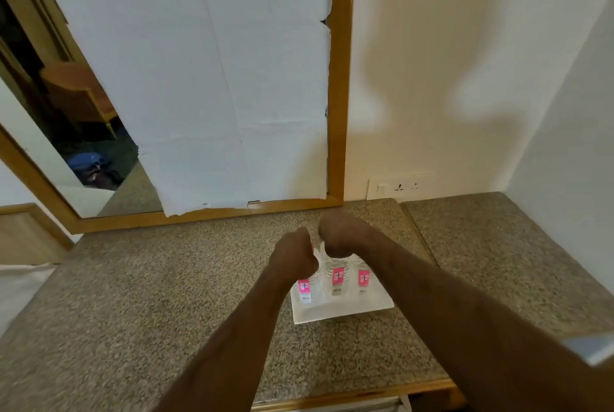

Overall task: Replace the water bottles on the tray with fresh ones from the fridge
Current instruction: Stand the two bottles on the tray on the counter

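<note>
Both hands, left (pixel 294 253) and right (pixel 339 235), are clenching the tops of water bottles (pixel 338 275) standing on a white tray (pixel 349 310).

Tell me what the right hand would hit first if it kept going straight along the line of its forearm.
Probably the wooden mirror frame at the back of the counter. The right hand, closed on the top of the middle bottle, points up and away toward it. Only bare counter seems to lie between, though depth is hard to judge.

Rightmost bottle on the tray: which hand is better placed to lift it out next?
Probably right. The right hand sits closed over the middle bottle, beside the rightmost bottle; the left hand is over the leftmost bottle, farther away.
</note>
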Demonstrator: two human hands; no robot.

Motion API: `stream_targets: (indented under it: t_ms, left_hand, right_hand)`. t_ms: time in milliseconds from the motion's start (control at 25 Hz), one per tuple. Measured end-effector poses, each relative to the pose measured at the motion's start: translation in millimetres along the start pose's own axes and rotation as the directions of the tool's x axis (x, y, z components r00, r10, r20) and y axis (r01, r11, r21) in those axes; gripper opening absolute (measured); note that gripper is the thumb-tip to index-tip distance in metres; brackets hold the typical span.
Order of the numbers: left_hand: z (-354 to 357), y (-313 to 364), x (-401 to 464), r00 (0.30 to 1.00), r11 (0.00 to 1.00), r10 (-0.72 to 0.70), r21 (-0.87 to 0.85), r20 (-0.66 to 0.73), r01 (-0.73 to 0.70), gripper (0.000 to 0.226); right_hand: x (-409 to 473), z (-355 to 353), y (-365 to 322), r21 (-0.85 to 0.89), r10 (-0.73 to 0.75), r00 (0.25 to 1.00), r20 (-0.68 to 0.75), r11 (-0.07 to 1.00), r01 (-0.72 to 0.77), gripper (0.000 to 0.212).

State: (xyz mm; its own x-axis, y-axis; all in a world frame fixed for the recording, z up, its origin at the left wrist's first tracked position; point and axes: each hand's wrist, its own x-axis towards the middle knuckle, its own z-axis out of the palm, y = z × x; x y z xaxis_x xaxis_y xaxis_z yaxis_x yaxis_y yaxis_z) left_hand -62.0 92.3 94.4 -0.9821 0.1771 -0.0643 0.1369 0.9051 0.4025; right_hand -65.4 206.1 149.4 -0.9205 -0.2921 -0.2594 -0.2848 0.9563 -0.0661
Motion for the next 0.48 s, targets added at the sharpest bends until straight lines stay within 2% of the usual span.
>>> stream_targets:
  t_ms: [280, 480]
  left_hand:
    - [17.8, -1.8, 2.3, 0.999, 0.999, -0.029, -0.032, -0.019, 0.028, 0.026]
    - [21.8, -2.2, 2.2, 0.998, 0.999, -0.021, -0.034, -0.052, 0.019, 0.026]
  right_hand:
    - [6.3, 13.9, 11.2, -0.002, 0.015, 1.000, 0.006, 1.000, -0.015, 0.021]
    - [11.8, 22.6, 15.2, 0.039, 0.045, 0.999, 0.031, 0.998, -0.046, 0.023]
